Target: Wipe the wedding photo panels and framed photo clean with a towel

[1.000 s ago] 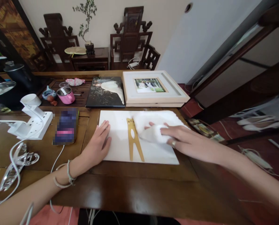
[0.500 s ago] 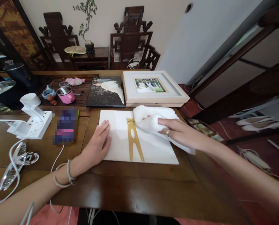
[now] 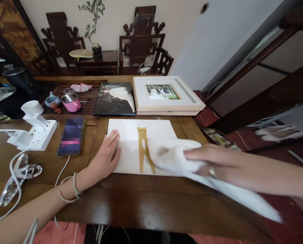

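A white board (image 3: 131, 142) lies flat on the wooden table (image 3: 146, 206), with a gold stand piece (image 3: 143, 149) lying on it. My left hand (image 3: 106, 157) rests flat on the board's left edge, fingers stretched out. My right hand (image 3: 208, 162) is closed on a white cloth (image 3: 174, 157) at the board's near right corner. The cloth trails off to the right past the table edge and is smeared by motion.
Behind the board lie a white framed photo (image 3: 164, 93) and a dark photo print (image 3: 115, 99). A phone (image 3: 71, 136), a white power strip (image 3: 33, 132) with cables, a pink cup (image 3: 71, 101) and a tea tray sit to the left. Carved chairs stand at the back.
My right hand has dragged the cloth from the board's far right part down toward me, to its near right corner. My left hand has stayed put.
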Tool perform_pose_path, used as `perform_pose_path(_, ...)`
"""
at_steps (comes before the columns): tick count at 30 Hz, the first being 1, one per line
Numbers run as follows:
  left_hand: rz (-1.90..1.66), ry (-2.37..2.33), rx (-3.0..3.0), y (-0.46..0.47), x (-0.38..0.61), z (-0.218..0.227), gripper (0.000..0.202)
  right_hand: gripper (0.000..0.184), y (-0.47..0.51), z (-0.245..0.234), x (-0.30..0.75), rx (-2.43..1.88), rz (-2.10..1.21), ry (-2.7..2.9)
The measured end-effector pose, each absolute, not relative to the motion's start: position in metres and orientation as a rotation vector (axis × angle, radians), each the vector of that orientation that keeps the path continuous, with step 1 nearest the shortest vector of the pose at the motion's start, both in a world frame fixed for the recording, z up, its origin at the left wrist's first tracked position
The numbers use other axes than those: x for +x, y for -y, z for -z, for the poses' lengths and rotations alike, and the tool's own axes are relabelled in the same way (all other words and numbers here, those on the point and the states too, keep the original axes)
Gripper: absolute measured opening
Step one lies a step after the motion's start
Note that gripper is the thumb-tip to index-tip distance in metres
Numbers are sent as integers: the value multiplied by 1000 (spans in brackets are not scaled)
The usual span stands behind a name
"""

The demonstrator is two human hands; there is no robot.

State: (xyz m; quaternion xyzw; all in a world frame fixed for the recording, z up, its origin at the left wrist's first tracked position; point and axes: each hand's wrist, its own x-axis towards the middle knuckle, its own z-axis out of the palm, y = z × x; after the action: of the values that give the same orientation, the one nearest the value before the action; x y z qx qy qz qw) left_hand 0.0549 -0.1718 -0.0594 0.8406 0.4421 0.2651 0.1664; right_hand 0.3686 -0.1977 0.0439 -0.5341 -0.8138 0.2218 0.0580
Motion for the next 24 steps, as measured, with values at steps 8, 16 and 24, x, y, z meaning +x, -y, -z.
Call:
perform_pose_path(8, -709, -1277, 2389, 172, 55, 57, 46, 29, 155, -11, 299, -1357, -570, 2628)
perform_pose_path(16, -730, -1279, 2401, 172, 55, 60, 46, 43, 233, -43, 284, -1085, -830, 2901)
perform_pose_path(24, -733, -1269, 2394, 172, 54, 60, 45, 35, 174, -32, 291, -1256, -781, 2805)
